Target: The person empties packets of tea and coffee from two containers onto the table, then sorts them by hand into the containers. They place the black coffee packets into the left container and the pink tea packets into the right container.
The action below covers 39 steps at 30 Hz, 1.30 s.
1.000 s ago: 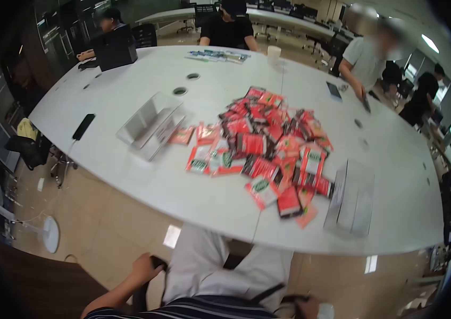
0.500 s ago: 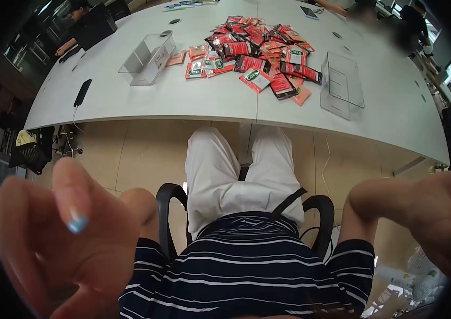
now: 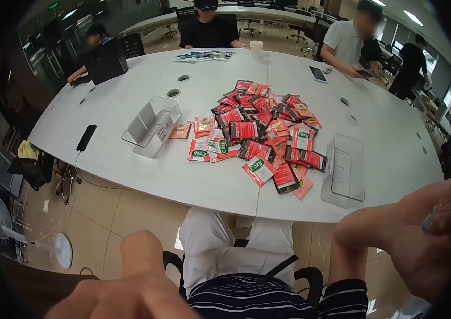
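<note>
A heap of red and orange sachets [image 3: 260, 127] lies on the white table [image 3: 130, 101] in front of me. One clear plastic box [image 3: 152, 125] stands to its left, and another clear box [image 3: 344, 170] to its right. My left hand [image 3: 130, 290] is raised close to the camera at the bottom left, fingers loosely curled, holding nothing. My right hand [image 3: 422, 239] is raised at the right edge, fingers bent near the lens, with nothing visible in it. Both hands are well short of the table. I sit in an armchair, white trousers and a striped top below.
A black phone [image 3: 86, 137] with a cable lies at the table's left edge. Several people sit or stand on the far side, with a paper cup [image 3: 257, 48], a phone [image 3: 318, 74] and papers [image 3: 201, 55] there. A white fan [image 3: 2, 223] stands on the floor left.
The view has tilted back up from my lap toward the table. Both hands stay raised near the camera; the left hand has sunk lower in view.
</note>
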### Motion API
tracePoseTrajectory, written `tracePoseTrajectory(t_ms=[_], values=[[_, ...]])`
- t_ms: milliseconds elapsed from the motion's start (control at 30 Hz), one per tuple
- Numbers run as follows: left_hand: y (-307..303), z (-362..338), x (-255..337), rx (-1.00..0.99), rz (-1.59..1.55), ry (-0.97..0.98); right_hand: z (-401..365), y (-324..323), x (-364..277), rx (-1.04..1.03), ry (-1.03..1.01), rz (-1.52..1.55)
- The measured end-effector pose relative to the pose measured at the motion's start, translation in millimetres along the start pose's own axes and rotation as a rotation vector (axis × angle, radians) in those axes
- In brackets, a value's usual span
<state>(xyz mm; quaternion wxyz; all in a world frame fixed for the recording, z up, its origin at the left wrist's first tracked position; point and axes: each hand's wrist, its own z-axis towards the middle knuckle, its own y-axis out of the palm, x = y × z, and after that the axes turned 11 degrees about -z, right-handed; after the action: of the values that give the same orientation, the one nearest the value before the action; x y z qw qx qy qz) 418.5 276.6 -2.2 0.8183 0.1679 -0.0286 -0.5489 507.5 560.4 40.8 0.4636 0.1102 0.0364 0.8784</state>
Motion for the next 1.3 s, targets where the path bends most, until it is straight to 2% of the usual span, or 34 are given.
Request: tracePoseTrajectory(t_ms=[33, 100, 167, 267, 333, 400, 467, 500, 600, 633, 733, 833, 933, 1000, 1033, 1133, 1233, 1300], values=[[-4, 4, -3, -0.018, -0.006, 0.033, 1, -1, 5, -0.068, 0.005, 0.017], [-9, 15, -3, -0.064, -0.031, 0.110, 3, 3, 13, -0.057, 0.005, 0.086], [-10, 27, -3, -0.118, -0.073, 0.204, -3, 5, 17, 0.078, 0.026, 0.177], [-14, 18, -26, -0.142, -0.095, 0.556, -15, 11, 20, 0.247, 0.081, 0.320], [-20, 9, -43, -0.226, -0.208, 0.493, -26, 25, 17, 0.347, 0.121, 0.397], [-40, 5, -55, -0.209, -0.174, 0.507, -36, 87, 5, 0.472, 0.188, 0.575], [-66, 10, -80, -0.213, -0.192, 0.500, -60, 59, 18, 0.249, 0.196, 0.551], [-81, 11, -87, -0.191, -0.086, 0.530, -66, 60, 26, 0.134, 0.200, 0.530], [-123, 9, -109, -0.121, 0.090, 0.386, -67, 81, 56, -0.060, 0.146, 0.876], [-133, 11, -115, -0.093, 0.163, 0.381, -63, 82, 54, -0.192, 0.307, 0.873], [-142, 21, -135, -0.044, 0.113, 0.317, -61, 94, 65, -0.149, 0.371, 0.952], [-149, 20, -146, -0.087, 0.035, 0.269, -61, 108, 73, 0.027, 0.315, 1.117], [-155, 18, -142, -0.142, 0.036, 0.165, -52, 98, 93, -0.142, 0.137, 1.455], [-154, 18, -142, -0.106, -0.020, 0.125, -49, 88, 103, -0.275, 0.056, 1.460], [-151, 16, -144, -0.013, -0.117, 0.160, -47, 82, 102, -0.341, 0.020, 1.464], [-145, 13, -139, 0.048, -0.058, -0.091, -45, 70, 91, -0.679, -0.028, 1.305], [-138, 15, -125, -0.303, -0.080, -0.610, -49, 66, 76, -0.849, -0.072, 1.213], [-126, 13, -117, -0.379, -0.138, -0.724, -49, 66, 69, -0.873, -0.123, 1.153]])
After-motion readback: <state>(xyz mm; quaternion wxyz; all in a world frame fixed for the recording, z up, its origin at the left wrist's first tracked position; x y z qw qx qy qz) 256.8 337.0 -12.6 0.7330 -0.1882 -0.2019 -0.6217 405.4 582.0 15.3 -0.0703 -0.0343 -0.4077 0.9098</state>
